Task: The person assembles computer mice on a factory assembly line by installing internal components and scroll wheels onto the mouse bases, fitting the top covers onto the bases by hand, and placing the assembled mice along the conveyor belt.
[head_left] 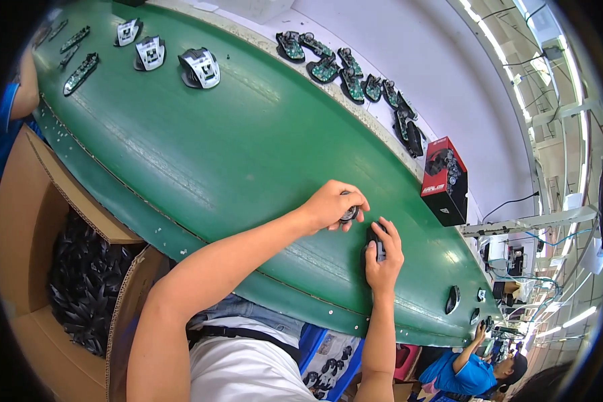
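Head view: nearest, on the near side of the green belt [248,147], stand a cardboard carton [27,221] of black pointed parts [94,288] at the left and, right of the white shirt [248,375], a blue tray [352,367] of small dark pieces. Over the near half of the belt, the right hand [386,261] straddles a dark mouse-shaped piece [376,244], thumb on one side and fingers bent over the other (whether the piece touches the belt, I cannot tell). Slightly farther across the belt and leftward, the left hand [335,206] curls its fingers round a small round piece [349,214], mostly hidden. The relation that counts: the mouse-shaped piece lies just right and on the near side of the left grip, its long axis seeming to run roughly away from the body, across the belt, and the right hand is plainly the nearer, already on it. Toward the belt's right end lie dark curved pieces [453,299]; toward its far left, white-and-black shells [202,68] and slim green boards [82,74]. Beyond its far edge sit board-bearing parts [323,69] and a red-and-black box [445,181]; a co-worker in blue [462,372] is at its right end.
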Available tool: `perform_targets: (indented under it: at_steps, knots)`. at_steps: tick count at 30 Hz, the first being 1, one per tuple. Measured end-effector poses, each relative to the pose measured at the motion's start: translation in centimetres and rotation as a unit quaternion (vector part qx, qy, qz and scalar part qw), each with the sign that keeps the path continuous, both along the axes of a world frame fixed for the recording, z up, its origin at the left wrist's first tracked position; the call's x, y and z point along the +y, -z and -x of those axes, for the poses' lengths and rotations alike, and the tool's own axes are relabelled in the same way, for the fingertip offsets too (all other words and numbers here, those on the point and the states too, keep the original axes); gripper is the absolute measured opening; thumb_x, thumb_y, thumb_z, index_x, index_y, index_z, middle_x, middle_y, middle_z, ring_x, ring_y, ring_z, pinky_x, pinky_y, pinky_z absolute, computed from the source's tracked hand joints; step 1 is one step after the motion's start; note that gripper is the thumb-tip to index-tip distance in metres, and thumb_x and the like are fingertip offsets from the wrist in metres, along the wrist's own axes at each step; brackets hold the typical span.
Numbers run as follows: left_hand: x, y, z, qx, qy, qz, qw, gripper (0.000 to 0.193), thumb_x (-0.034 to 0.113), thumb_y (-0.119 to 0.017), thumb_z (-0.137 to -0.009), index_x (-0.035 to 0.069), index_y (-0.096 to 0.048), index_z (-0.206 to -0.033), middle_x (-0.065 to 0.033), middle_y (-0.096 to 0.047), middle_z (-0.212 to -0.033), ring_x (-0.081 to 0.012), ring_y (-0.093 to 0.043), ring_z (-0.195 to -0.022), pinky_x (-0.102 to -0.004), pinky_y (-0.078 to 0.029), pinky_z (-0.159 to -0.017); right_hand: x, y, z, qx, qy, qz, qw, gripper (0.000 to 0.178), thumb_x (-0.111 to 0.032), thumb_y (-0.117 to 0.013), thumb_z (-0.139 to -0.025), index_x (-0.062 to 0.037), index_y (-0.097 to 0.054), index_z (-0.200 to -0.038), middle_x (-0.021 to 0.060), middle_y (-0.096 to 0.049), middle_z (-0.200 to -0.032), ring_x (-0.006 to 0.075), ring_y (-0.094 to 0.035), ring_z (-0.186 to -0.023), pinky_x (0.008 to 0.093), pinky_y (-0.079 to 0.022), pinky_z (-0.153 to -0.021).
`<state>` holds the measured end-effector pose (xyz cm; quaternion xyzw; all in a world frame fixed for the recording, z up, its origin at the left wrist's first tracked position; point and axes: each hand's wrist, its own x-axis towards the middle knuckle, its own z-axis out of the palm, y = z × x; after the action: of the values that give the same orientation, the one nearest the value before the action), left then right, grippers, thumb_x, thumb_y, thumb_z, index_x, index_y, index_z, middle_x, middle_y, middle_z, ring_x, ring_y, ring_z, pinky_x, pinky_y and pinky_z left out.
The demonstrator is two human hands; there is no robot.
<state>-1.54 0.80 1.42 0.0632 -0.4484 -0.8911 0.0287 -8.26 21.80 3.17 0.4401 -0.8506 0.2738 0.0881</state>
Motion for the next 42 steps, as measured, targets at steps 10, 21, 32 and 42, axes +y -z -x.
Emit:
perform_targets:
  at_steps: [10, 21, 32, 42]
  knots:
    - [-0.1, 0.2, 0.0, -0.008, 0.044, -0.125, 0.991, 0.045, 0.043, -0.037, -0.099, 0.003, -0.059, -0.098, -0.0111, -0.065, -0.075, -0.0144, -0.056, -0.047, -0.0219, -0.032, -0.031, -3.1, -4.7, -1.9, 0.006, -0.058, 0.064, 0.996, 0.037, -0.004, -0.07, -0.074, -0.0043, -0.066, -0.111, 0.015, -0.059, -0.124, 0.034, -0.056, -0.115, 0.0426, -0.046, -0.096]
    - [0.8, 0.5, 0.1, -0.024, 0.071, -0.093, 0.993, 0.059, 0.059, -0.034, -0.098, 0.007, -0.061, -0.089, -0.0067, -0.062, -0.068, -0.0112, -0.051, -0.042, -0.0212, -0.03, -0.029, -6.1, -2.5, -2.3, -0.02, -0.103, 0.109, 0.988, 0.041, -0.003, -0.065, -0.075, 0.0003, -0.06, -0.115, 0.0172, -0.061, -0.12, 0.0358, -0.055, -0.117, 0.0435, -0.041, -0.102]
    - [1.2, 1.2, -0.1, -0.015, 0.011, -0.101, 0.995, 0.051, 0.053, -0.034, -0.099, 0.008, -0.057, -0.106, -0.0098, -0.065, -0.077, -0.0101, -0.051, -0.044, -0.0204, -0.031, -0.03, -6.4, -1.9, -2.5, -0.067, -0.072, 0.121, 0.988, 0.03, -0.005, -0.064, -0.081, 0.0003, -0.062, -0.111, 0.0184, -0.057, -0.124, 0.0327, -0.055, -0.117, 0.0416, -0.042, -0.1]
    - [0.8, 0.4, -0.2, -0.013, -0.032, -0.109, 0.993, 0.04, 0.042, -0.039, -0.099, 0.008, -0.058, -0.106, -0.0054, -0.063, -0.078, -0.0096, -0.052, -0.047, -0.0202, -0.032, -0.032, -5.9, -1.9, -2.8, -0.044, -0.067, 0.172, 0.982, 0.027, -0.006, -0.064, -0.084, 0.0002, -0.063, -0.111, 0.0201, -0.057, -0.123, 0.0356, -0.058, -0.112, 0.0419, -0.047, -0.092]
